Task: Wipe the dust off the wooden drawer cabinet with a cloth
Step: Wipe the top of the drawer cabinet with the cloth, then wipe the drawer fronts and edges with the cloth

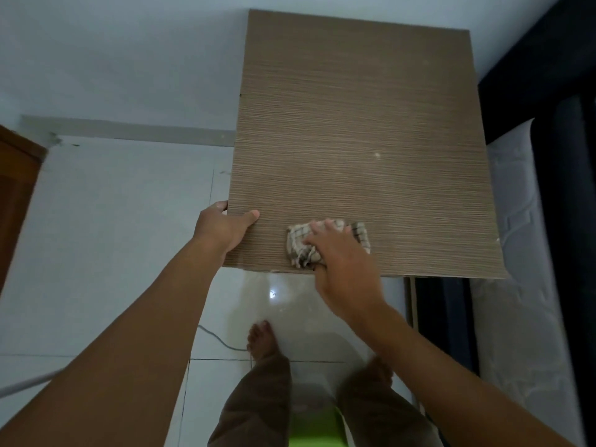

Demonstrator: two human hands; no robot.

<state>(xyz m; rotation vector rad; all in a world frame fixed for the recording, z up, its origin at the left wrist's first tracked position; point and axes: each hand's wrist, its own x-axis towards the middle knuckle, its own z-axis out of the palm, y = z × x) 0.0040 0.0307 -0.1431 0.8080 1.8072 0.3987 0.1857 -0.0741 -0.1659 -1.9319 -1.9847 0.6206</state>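
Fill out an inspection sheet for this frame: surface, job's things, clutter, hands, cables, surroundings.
Surface: wood-grain cabinet top, a few pale specks on it.
Job's things: checked cloth, bunched near the top's front edge.
Clutter: nothing seen on the top.
Hands: left hand grips the top's front left corner, thumb on the surface; right hand presses on the cloth with fingers spread.
Cables: thin white cable on the floor beside a bare foot.
Surroundings: white tiled floor, white mattress to the right, brown wooden door at the left edge.
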